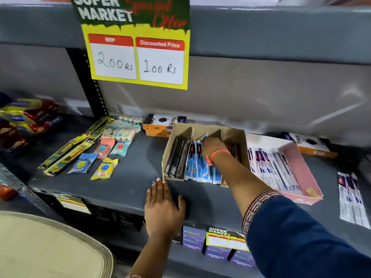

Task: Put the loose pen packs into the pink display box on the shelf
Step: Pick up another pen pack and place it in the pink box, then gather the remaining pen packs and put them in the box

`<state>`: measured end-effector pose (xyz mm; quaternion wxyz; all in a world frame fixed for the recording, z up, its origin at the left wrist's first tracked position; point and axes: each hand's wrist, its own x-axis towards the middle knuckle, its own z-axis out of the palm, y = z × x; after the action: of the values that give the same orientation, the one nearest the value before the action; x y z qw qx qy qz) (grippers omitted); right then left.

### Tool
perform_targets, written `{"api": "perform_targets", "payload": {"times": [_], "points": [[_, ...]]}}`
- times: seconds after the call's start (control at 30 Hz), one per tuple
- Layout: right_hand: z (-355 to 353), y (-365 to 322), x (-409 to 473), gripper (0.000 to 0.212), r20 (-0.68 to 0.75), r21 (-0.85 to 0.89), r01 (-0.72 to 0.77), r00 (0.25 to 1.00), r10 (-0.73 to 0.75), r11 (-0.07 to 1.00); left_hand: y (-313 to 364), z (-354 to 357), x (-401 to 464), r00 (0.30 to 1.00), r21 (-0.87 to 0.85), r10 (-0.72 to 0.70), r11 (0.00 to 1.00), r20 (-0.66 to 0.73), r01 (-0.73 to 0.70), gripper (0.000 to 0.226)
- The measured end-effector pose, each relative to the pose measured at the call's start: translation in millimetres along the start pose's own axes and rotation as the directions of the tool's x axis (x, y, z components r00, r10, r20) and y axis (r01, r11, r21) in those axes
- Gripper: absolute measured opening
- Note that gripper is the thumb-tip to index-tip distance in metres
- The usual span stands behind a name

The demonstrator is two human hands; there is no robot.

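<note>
Loose pen packs (pixel 351 199) lie lengthwise at the shelf's right end, beyond the pink display box (pixel 307 165); right hand (pixel 212 146), grip hidden, is nearer; left hand (pixel 163 205) rests flat.

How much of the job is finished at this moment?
Done: the pink display box already holds many pen packs. In hand: the right hand reaches into the brown divided box; the left hand rests flat on the shelf. Left: loose pen packs lie right of the pink box.

Pen packs (pixel 277 167) in display box (pixel 307 167)
</note>
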<state>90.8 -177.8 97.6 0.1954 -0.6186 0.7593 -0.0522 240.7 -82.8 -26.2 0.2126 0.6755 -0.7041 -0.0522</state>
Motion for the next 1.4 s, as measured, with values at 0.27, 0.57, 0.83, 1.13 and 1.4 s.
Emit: {"api": "perform_targets", "payload": {"times": [0.27,0.57,0.83,1.13,1.4], "points": [[19,-4,3,0.029,-0.088,-0.177,-0.040,0.996,0.024,0.983,1,-3,0,1.000,0.003,-0.009,1.000,0.028,0.008,0.085],[-10,40,-33,0.035,-0.533,-0.179,0.028,0.837,-0.121,0.983,7,-8,-1,0.994,0.072,-0.030,0.997,0.104,0.023,0.077],[-16,135,-67,0.039,-0.601,-0.022,-0.171,0.790,0.124,0.985,47,1,-22,0.982,0.120,-0.056,0.992,0.182,0.034,0.080],[-10,231,-104,0.040,-0.559,0.191,-0.451,0.681,0.474,0.872,119,21,-51,0.960,0.095,0.129,0.983,0.250,-0.157,0.077],[-10,298,-120,0.041,-0.326,0.219,-0.635,0.668,0.669,0.741,178,49,-70,0.779,-0.035,0.538,0.829,0.321,-0.558,0.072]]}}
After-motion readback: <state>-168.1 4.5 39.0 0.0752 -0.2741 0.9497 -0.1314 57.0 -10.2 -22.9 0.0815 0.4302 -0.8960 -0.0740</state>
